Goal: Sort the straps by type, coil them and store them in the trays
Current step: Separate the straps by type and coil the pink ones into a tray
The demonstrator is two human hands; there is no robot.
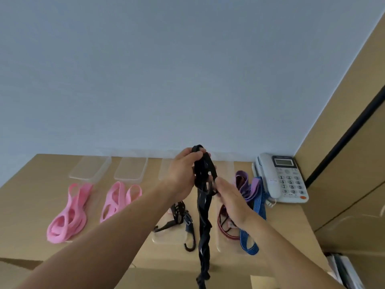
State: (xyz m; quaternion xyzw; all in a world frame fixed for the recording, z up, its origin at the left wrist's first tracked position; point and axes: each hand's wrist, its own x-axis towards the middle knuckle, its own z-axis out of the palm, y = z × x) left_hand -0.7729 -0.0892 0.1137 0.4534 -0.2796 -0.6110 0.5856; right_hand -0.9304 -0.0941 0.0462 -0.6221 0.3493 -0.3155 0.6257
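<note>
Left hand (183, 174) clamps the strap (203, 180) loops at frame centre; right hand (231, 201) lies flat-fingered against them, tail hanging down; best wind evenly, keeping loops pinched, then drop into a tray (91, 167) at left

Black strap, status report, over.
Left hand grips coiled top of black strap. Right hand at the loops, grip unclear. Tail hangs uncoiled. Nothing blocking the hands.

grey desk phone (282, 177), tan tabletop (25, 205), pale wall (166, 69)
</note>
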